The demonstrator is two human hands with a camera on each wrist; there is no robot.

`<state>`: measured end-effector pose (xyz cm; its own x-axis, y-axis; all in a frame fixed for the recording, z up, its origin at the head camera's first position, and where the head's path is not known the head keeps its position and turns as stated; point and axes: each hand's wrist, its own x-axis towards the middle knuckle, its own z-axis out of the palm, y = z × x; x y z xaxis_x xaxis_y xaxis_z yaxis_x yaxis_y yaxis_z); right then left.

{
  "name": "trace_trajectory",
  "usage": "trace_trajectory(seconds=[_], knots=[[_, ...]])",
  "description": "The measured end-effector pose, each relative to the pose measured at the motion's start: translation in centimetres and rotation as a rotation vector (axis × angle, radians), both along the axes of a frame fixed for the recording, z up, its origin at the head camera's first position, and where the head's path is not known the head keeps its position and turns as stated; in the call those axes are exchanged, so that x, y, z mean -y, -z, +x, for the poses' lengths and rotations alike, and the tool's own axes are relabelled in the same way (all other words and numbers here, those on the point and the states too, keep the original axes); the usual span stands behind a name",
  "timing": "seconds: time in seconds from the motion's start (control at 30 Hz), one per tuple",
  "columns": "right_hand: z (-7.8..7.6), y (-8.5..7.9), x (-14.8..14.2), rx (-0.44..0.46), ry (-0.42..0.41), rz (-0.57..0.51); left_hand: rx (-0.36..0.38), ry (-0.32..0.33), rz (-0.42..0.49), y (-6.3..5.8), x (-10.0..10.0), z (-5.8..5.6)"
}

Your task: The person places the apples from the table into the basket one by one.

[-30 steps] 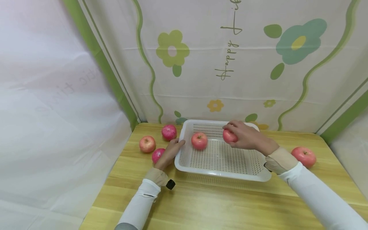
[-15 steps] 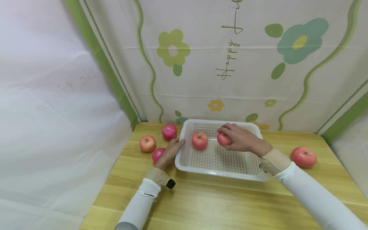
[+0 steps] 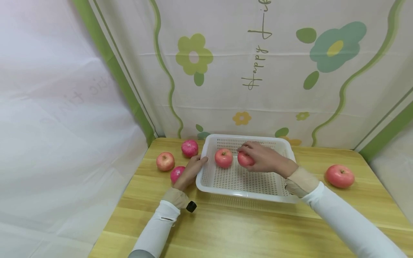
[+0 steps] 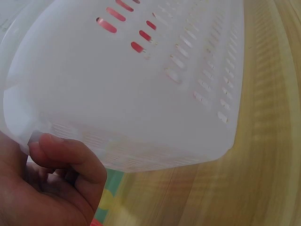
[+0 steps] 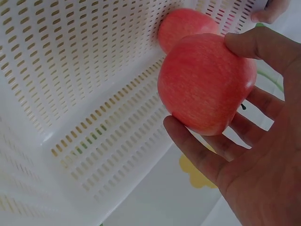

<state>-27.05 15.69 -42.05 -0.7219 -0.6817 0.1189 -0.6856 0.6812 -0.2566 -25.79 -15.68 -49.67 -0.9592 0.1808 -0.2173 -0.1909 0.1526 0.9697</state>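
A white perforated plastic basket stands on the wooden table. My left hand grips its left rim; in the left wrist view the thumb and curled fingers pinch the rim's edge. My right hand holds a red apple inside the basket, fingers and thumb spread round it. Another red apple sits in the basket's left part, just left of the held one. In the right wrist view the held apple partly covers that second apple.
Left of the basket lie a pale red apple and two magenta fruits, one at the back and one partly behind my left hand. A large red apple lies at the right. A printed curtain hangs behind the table.
My right hand has carried its apple leftward within the basket, closer to the other apple. My left hand has stayed on the rim.
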Motion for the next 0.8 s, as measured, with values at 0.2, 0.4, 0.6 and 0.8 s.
trace_trajectory(seconds=[0.2, 0.4, 0.6, 0.8], knots=[[0.2, 0.1, 0.7, 0.016, -0.013, 0.009, 0.011, 0.001, 0.003, 0.0, 0.0, 0.0], [0.4, -0.1, 1.3, 0.064, -0.025, 0.013, 0.007, 0.003, -0.001, 0.1, 0.0, 0.0], [0.3, 0.1, 2.0, 0.054, -0.078, 0.015, -0.008, -0.005, -0.002, 0.1, 0.0, 0.1], [0.3, 0.3, 2.7, 0.04, -0.106, 0.033, -0.006, -0.01, -0.006, -0.1, -0.1, 0.1]])
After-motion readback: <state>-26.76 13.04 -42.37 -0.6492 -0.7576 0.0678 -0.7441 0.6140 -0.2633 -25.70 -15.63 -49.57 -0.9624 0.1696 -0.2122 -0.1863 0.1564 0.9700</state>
